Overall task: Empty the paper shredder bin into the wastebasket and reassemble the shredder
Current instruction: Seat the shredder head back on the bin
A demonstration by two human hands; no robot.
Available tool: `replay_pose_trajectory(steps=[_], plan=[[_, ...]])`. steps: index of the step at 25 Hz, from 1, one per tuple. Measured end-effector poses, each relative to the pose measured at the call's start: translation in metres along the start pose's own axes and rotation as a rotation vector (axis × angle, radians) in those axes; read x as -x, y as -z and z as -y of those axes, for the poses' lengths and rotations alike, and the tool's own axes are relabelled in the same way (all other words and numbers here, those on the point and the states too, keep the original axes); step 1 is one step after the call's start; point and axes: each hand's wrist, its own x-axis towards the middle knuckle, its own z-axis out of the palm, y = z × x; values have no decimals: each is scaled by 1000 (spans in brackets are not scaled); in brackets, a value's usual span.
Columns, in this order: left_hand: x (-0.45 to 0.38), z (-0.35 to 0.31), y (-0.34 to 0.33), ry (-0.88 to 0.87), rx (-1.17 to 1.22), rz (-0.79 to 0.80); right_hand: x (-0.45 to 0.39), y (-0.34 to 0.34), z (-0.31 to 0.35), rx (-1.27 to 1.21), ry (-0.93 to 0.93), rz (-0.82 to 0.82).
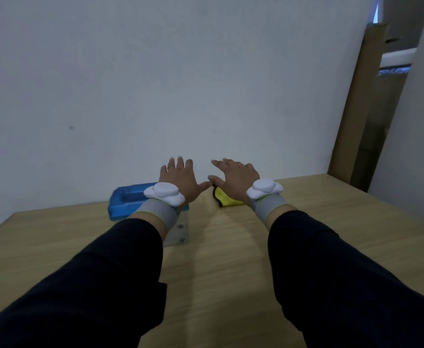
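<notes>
the blue-topped shredder (pixel 128 200) sits on the table (pixel 231 247), under the left hand (pixel 178 178), which hovers flat and holds nothing. right of the shredder, the right hand (pixel 236 178) is likewise empty and spread above a yellow cloth (pixel 227 198). i'd grip both ends of the shredder's blue top and lift straight up; no wastebasket is in view.

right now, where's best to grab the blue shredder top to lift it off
Probably by its two short ends, one hand each, coming down from above. The blue top lies flat on the clear bin, long side across the view. The left hand hovers open over its right end; the right hand is open above the yellow cloth.
</notes>
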Motion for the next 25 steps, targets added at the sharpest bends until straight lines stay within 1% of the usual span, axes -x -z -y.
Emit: replay_pose_trajectory(steps=[4, 13, 16, 19, 22, 25], plan=[[17, 36, 6, 42, 1, 33, 2, -2, 35, -20, 35, 11], [48, 110, 1, 109, 60, 15, 6, -17, 94, -91, 92, 4], [57, 127, -7, 134, 92, -7, 11, -24, 104, -107, 83, -23], [64, 137, -15, 148, 132, -16, 16, -29, 106, -207, 32, -33], [72, 141, -23, 185, 218, -32, 21, -35, 104, -351, -15, 6], [83, 143, -33, 197, 446, -75, 26, -42, 106, -478, -39, 6]])
